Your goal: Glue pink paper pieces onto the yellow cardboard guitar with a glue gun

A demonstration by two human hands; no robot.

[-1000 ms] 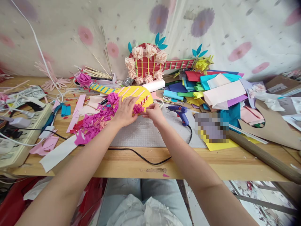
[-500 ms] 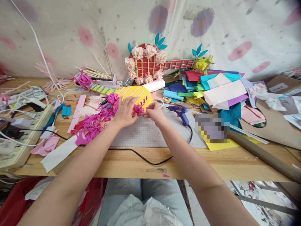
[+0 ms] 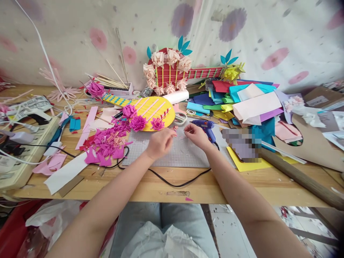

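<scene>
My left hand [image 3: 162, 144] is closed in a pinch over the grey cutting mat [image 3: 182, 157], just below the yellow ukulele-shaped craft piece [image 3: 150, 109]. Whatever its fingertips hold is too small to make out. To the right, my right hand [image 3: 198, 136] also has its fingertips pressed together, beside the blue glue gun [image 3: 206, 128]; I cannot make out anything in them. Magenta paper flowers [image 3: 138, 123] sit on the yellow body, along with pink strips and a sprig of small red buds. Neither hand touches the craft piece.
A heap of magenta paper scraps [image 3: 110, 139] lies left of the mat. Behind stands a red guitar-shaped piece [image 3: 168, 73] with peach flowers. Coloured paper [image 3: 255, 102], a phone [image 3: 242, 145] and a wooden stick [image 3: 298, 173] lie right. A black cable [image 3: 174, 184] crosses the front.
Both hands have left the yellow craft piece; the left came down and right, the right moved rightward towards the glue gun. A magenta flower that my left hand covered now shows.
</scene>
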